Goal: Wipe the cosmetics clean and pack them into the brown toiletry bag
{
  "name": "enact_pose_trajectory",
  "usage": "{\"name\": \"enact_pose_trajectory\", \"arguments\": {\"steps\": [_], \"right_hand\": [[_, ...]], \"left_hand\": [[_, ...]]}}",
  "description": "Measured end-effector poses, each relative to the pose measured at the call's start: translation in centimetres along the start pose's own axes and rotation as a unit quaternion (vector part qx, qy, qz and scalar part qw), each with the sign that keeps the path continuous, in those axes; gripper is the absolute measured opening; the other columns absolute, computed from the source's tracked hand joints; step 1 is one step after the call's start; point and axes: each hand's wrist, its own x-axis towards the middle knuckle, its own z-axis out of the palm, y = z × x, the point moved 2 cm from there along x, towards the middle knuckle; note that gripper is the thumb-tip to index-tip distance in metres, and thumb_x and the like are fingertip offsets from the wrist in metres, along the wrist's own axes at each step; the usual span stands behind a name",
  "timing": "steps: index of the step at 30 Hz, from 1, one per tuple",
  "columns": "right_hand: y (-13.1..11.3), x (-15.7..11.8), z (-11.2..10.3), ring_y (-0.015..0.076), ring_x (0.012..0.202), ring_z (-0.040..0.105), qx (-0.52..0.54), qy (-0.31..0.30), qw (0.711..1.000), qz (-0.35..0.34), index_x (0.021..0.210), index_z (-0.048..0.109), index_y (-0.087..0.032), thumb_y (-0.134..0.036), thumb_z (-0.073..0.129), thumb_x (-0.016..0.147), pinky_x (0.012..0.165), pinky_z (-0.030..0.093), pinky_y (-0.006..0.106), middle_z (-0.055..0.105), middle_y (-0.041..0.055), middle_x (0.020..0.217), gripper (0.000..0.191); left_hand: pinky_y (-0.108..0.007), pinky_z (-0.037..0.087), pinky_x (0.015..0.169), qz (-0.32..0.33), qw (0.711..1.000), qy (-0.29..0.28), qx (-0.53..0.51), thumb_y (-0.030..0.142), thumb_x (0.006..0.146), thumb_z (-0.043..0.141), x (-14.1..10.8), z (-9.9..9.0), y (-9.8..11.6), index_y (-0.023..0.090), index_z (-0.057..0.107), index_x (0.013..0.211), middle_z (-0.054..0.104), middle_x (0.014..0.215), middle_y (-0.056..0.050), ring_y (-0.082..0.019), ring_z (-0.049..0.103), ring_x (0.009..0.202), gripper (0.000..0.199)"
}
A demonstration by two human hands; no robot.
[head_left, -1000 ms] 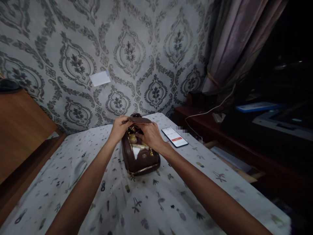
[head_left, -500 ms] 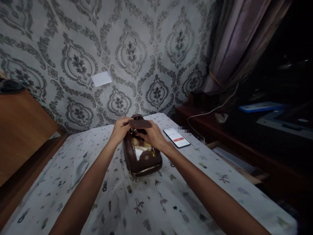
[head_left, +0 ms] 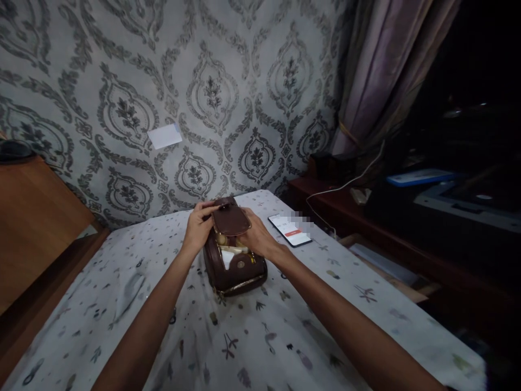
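A dark brown leather bag lies on the patterned white sheet, its top open and pale and yellowish items showing inside. Its brown flap hangs over the far part of the opening. My left hand is closed on the flap's far left edge. At the right side, my right hand reaches under the flap by the opening; its fingertips are hidden. A gold zipper runs along the bag's near end.
To the right of the bag lies a phone with a lit screen. A white cable crosses the dark red furniture beyond the bed's right edge. A wooden panel stands at the left.
The flap has tipped down toward me and covers more of the opening. Both hands have come slightly nearer with it, and the whole view has shifted a little.
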Motion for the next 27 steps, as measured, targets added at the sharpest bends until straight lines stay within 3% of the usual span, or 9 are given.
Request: {"name": "enact_pose_trajectory", "arguments": {"steps": [7, 12, 15, 23, 27], "right_hand": [[0.0, -1.3, -0.4, 0.027, 0.126, 0.061, 0.077, 0.034, 0.996, 0.002, 0.107, 0.073, -0.02, -0.008, 0.05, 0.081, 0.111, 0.045, 0.044, 0.076, 0.0075, 0.109, 0.037], [0.4, -3.2, 0.2, 0.025, 0.123, 0.063, 0.165, 0.159, 0.971, 0.062, 0.109, 0.072, -0.02, -0.018, 0.049, 0.09, 0.107, 0.048, 0.043, 0.07, 0.0119, 0.126, 0.031], [0.7, -4.0, 0.9, 0.0245, 0.122, 0.063, 0.197, 0.199, 0.956, 0.089, 0.11, 0.073, -0.021, -0.028, 0.049, 0.095, 0.106, 0.048, 0.043, 0.069, 0.0128, 0.128, 0.029], [0.2, -4.4, 0.8, 0.0219, 0.12, 0.064, 0.278, 0.206, 0.931, 0.115, 0.122, 0.07, -0.023, -0.041, 0.038, 0.103, 0.107, 0.048, 0.041, 0.071, 0.0087, 0.127, 0.041], [-0.6, -4.5, 0.1, 0.0224, 0.137, 0.052, 0.277, 0.157, 0.944, 0.084, 0.133, 0.064, -0.024, -0.045, 0.048, 0.099, 0.118, 0.036, 0.043, 0.058, 0.0095, 0.145, 0.043]], "left_hand": [[-0.041, 0.046, 0.107, 0.0, 1.0, 0.002, 0.0, 0.031, 0.079, 0.072, -1.0, 0.0, -0.5, 0.027, 0.082, 0.097, 0.067, 0.119, -0.008, -0.025, 0.059, 0.119, 0.021], [-0.042, 0.045, 0.109, 0.005, 1.0, -0.008, 0.009, 0.034, 0.081, 0.071, -1.4, 0.0, -0.5, 0.029, 0.081, 0.101, 0.066, 0.124, -0.008, -0.025, 0.058, 0.122, 0.022], [-0.043, 0.042, 0.112, 0.01, 1.0, -0.013, 0.022, 0.036, 0.082, 0.071, -1.5, -0.1, -0.4, 0.03, 0.081, 0.101, 0.065, 0.124, -0.008, -0.026, 0.057, 0.124, 0.022], [-0.044, 0.04, 0.114, 0.05, 0.996, -0.037, 0.07, 0.03, 0.084, 0.067, -1.8, -0.3, 0.0, 0.033, 0.079, 0.107, 0.062, 0.13, -0.007, -0.025, 0.055, 0.127, 0.026], [-0.045, 0.04, 0.114, 0.077, 0.992, -0.056, 0.078, 0.022, 0.084, 0.066, -1.8, -0.4, 0.2, 0.034, 0.078, 0.11, 0.062, 0.13, -0.007, -0.024, 0.055, 0.127, 0.032]]}}
